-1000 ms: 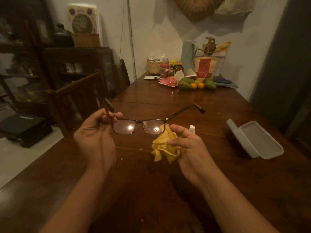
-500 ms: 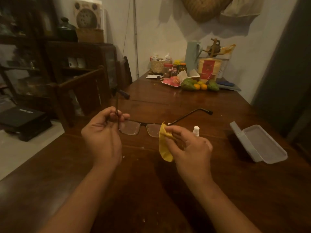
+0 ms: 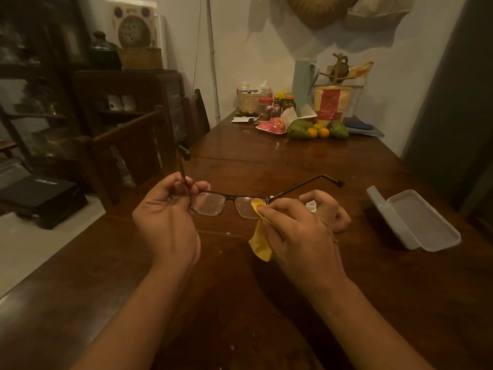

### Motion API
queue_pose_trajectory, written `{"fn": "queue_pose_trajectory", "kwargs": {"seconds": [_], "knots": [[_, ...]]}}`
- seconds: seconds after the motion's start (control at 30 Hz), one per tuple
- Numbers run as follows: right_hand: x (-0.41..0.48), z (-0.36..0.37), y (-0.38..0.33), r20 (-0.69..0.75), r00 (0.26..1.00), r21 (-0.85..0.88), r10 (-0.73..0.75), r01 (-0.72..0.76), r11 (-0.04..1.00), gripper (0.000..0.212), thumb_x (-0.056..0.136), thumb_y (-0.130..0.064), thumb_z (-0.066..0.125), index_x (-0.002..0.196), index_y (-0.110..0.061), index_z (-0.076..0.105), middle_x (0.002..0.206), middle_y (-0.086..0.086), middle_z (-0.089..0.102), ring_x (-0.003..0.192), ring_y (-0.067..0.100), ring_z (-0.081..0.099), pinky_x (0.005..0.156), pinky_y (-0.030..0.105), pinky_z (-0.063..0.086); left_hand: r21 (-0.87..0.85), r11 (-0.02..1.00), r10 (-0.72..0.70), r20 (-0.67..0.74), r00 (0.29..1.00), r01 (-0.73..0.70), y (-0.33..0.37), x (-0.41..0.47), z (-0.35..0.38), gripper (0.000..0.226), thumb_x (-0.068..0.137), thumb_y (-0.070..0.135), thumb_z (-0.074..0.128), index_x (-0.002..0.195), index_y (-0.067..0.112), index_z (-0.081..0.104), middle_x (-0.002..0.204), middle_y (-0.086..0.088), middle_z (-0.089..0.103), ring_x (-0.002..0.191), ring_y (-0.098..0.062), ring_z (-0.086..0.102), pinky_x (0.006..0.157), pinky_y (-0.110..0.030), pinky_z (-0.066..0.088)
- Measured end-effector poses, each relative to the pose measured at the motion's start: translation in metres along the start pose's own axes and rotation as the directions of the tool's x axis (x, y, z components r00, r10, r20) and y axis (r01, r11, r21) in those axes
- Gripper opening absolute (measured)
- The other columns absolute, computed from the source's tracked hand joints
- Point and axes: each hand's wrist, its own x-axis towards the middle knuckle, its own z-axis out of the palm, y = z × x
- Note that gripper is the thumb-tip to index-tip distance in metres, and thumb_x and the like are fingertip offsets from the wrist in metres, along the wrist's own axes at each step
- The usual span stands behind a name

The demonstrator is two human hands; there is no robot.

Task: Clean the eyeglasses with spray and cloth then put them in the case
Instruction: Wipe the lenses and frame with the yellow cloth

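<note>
Right hand [image 3: 301, 231] has drawn the yellow cloth [image 3: 260, 247] onto one lens of the glasses [image 3: 210, 204], pinching it there. Left hand [image 3: 168, 217] grips a temple, fingers curled, holding the glasses above the surface [image 3: 240, 303]. Case [image 3: 416, 220] lies open to the right, well apart.

1. The eyeglasses [image 3: 209, 204] hang above the near middle of the desk [image 3: 266, 166], between the two grips.
2. The left grip [image 3: 165, 209] pinches the left temple arm; the right grip [image 3: 301, 231] is at the right lens.
3. The cloth [image 3: 260, 244] lies between the right grip's fingers and that lens, its tail hanging below.
4. The spray bottle [image 3: 310, 206] stands on the desk just behind the right grip, partly hidden.
5. The case [image 3: 416, 220] lies on the desk, well to the right.
6. Fruit [image 3: 317, 130] sits at the far end; a chair [image 3: 133, 145] stands left of the desk.
</note>
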Motion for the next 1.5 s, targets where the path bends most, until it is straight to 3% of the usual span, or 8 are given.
{"fn": "queue_pose_trajectory", "kwargs": {"seconds": [0.13, 0.3, 0.47, 0.6, 0.7, 0.97, 1.17, 1.5], "knots": [[-0.003, 0.005, -0.009, -0.057, 0.993, -0.029, -0.099, 0.097, 0.995, 0.029, 0.093, -0.026, 0.063, 0.121, -0.025, 0.072, 0.124, -0.006, 0.067, 0.121, 0.031, 0.048, 0.090, 0.058, 0.044, -0.010, 1.000, -0.010, 0.016, 1.000, 0.010, -0.003, -0.003, 0.002, 0.034, 0.092, -0.013, 0.048, 0.080, 0.012, 0.068, 0.076, -0.008, 0.065, 0.074, -0.022, 0.070, 0.076, -0.035, 0.057], [-0.002, -0.002, 0.000, -0.109, 0.982, -0.113, -0.157, 0.145, 0.983, 0.024, 0.089, -0.025, 0.075, 0.113, -0.029, 0.075, 0.118, -0.010, 0.071, 0.120, 0.033, 0.050, 0.087, 0.040, 0.022, -0.011, 1.000, -0.003, 0.013, 1.000, 0.003, -0.002, -0.002, 0.000, 0.033, 0.091, -0.014, 0.049, 0.081, 0.011, 0.068, 0.072, 0.002, 0.068, 0.074, -0.022, 0.070, 0.081, -0.043, 0.058], [-0.003, 0.002, -0.006, -0.147, 0.982, -0.138, -0.121, 0.101, 0.985, 0.031, 0.090, -0.019, 0.071, 0.121, -0.025, 0.073, 0.120, -0.006, 0.069, 0.119, 0.028, 0.040, 0.092, 0.048, 0.029, -0.022, 0.999, 0.025, 0.082, 0.996, -0.023, 0.001, -0.006, 0.001, 0.019, 0.090, -0.015, 0.050, 0.095, -0.003, 0.064, 0.083, -0.014, 0.062, 0.074, -0.019, 0.071, 0.068, -0.024, 0.057], [-0.003, 0.003, -0.007, -0.104, 0.977, -0.140, -0.187, 0.172, 0.975, 0.041, 0.086, -0.014, 0.079, 0.124, -0.027, 0.071, 0.123, -0.006, 0.069, 0.118, 0.026, 0.035, 0.086, 0.052, 0.043, -0.012, 1.000, 0.029, 0.080, 0.996, -0.029, 0.001, -0.006, 0.000, 0.026, 0.088, -0.014, 0.051, 0.086, 0.005, 0.067, 0.076, -0.002, 0.066, 0.074, -0.020, 0.071, 0.078, -0.038, 0.060], [-0.003, 0.000, 0.001, -0.152, 0.966, -0.137, -0.207, 0.187, 0.973, 0.033, 0.080, -0.019, 0.084, 0.112, -0.027, 0.076, 0.111, -0.008, 0.073, 0.115, 0.024, 0.038, 0.087, 0.043, 0.032, -0.018, 1.000, 0.013, 0.053, 0.999, -0.012, 0.000, -0.003, 0.001, 0.033, 0.087, -0.019, 0.047, 0.083, 0.008, 0.066, 0.075, -0.003, 0.064, 0.074, -0.023, 0.070, 0.085, -0.049, 0.055], [-0.004, 0.002, -0.002, -0.225, 0.961, -0.297, -0.162, 0.091, 0.950, 0.038, 0.079, -0.022, 0.085, 0.115, -0.022, 0.076, 0.115, -0.004, 0.073, 0.117, 0.026, 0.039, 0.088, 0.040, 0.027, -0.020, 0.997, 0.078, 0.133, 0.988, -0.076, 0.005, -0.005, -0.002, 0.032, 0.085, -0.021, 0.046, 0.087, 0.005, 0.064, 0.079, -0.010, 0.067, 0.077, -0.021, 0.071, 0.075, -0.028, 0.057], [-0.004, 0.008, -0.006, -0.219, 0.961, -0.207, -0.169, 0.124, 0.971, 0.049, 0.082, -0.014, 0.081, 0.129, -0.022, 0.069, 0.129, -0.007, 0.068, 0.118, 0.023, 0.037, 0.092, 0.055, 0.048, -0.023, 0.999, 0.045, 0.112, 0.993, -0.042, 0.003, -0.010, 0.004, 0.037, 0.084, -0.022, 0.046, 0.079, 0.008, 0.065, 0.073, -0.005, 0.064, 0.075, -0.021, 0.070, 0.076, -0.031, 0.057], [-0.006, -0.001, -0.008, -0.169, 0.980, -0.219, -0.108, 0.069, 0.973, 0.042, 0.074, -0.022, 0.073, 0.116, -0.020, 0.074, 0.113, -0.004, 0.072, 0.112, 0.025, 0.037, 0.087, 0.045, 0.041, -0.038, 0.998, 0.064, 0.128, 0.990, -0.060, 0.006, -0.010, 0.003, 0.032, 0.089, -0.018, 0.045, 0.085, 0.007, 0.064, 0.068, 0.006, 0.067, 0.071, -0.015, 0.070, 0.080, -0.034, 0.058]]}}
